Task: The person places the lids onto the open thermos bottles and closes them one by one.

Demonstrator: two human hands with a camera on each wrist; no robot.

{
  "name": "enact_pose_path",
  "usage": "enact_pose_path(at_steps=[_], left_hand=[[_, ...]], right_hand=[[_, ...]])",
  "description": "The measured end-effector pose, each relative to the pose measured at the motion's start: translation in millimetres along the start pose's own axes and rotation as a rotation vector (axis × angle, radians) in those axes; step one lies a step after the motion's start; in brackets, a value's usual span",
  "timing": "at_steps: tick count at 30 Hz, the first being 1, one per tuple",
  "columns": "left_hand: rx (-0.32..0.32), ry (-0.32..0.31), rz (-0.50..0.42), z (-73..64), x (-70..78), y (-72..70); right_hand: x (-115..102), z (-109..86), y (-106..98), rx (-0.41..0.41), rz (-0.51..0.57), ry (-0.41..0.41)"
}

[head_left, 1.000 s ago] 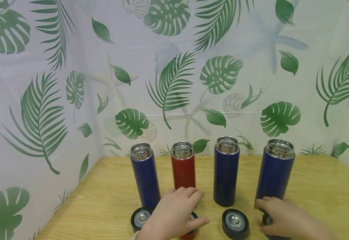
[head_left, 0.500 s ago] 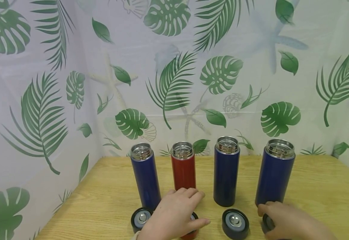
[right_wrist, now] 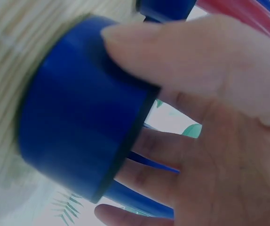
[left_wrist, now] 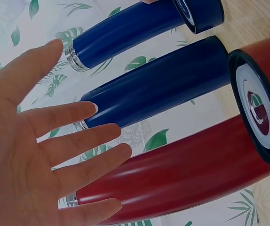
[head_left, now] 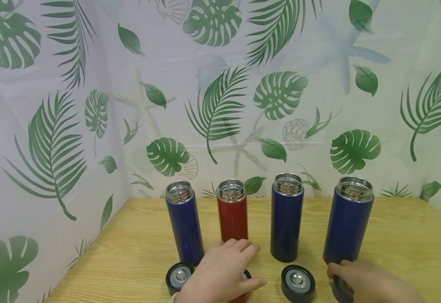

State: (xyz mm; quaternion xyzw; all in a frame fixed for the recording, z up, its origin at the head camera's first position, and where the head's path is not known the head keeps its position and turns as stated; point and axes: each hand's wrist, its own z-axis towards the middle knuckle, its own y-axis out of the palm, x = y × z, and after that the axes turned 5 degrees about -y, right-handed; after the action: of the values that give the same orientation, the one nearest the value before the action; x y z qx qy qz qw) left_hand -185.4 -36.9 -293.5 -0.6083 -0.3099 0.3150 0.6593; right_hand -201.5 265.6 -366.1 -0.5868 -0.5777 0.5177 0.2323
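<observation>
Note in the head view a slight lowering of the right hand (head_left: pixel 372 280) and of the blue lid (right_wrist: pixel 78 108) in its grasp, both a little farther from the rightmost blue bottle (head_left: pixel 348 227) than a second ago. See in the right wrist view a hold between thumb and fingers, at or close to the table (head_left: pixel 413 235) (blurred there; cannot tell lifted from resting). Take this as lid handling in progress at the right end. Find the left hand (head_left: pixel 220 269) barely changed, spread wide, holding nothing, palm toward the red bottle (head_left: pixel 232 219) and red lid (left_wrist: pixel 262 101). Count four uncapped bottles upright in a row, including the left blue bottle (head_left: pixel 184 227) and dark blue bottle (head_left: pixel 286 227). Find the left lid (head_left: pixel 179 277) and dark lid (head_left: pixel 298 283) inner side up, nearer the camera. Mark as obstructions: left hand across most of the red lid in the head view, rightmost bottle just beyond the held lid. Behind everything, leaf-print cloth (head_left: pixel 190 63).
</observation>
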Motion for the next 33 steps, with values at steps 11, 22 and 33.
enact_pose_path(at_steps=[11,22,33], left_hand=[[0.009,0.030,-0.009,0.4,-0.2,0.7],[0.013,0.044,-0.010,3.9,1.9,-0.4],[0.112,0.100,-0.054,8.9,11.2,-8.7]], right_hand=[[-0.6,-2.4,-0.3,0.029,0.011,-0.003],[-17.1,-18.9,-20.1,0.094,0.054,-0.060],[-31.5,-43.2,-42.1,0.250,0.027,-0.299]])
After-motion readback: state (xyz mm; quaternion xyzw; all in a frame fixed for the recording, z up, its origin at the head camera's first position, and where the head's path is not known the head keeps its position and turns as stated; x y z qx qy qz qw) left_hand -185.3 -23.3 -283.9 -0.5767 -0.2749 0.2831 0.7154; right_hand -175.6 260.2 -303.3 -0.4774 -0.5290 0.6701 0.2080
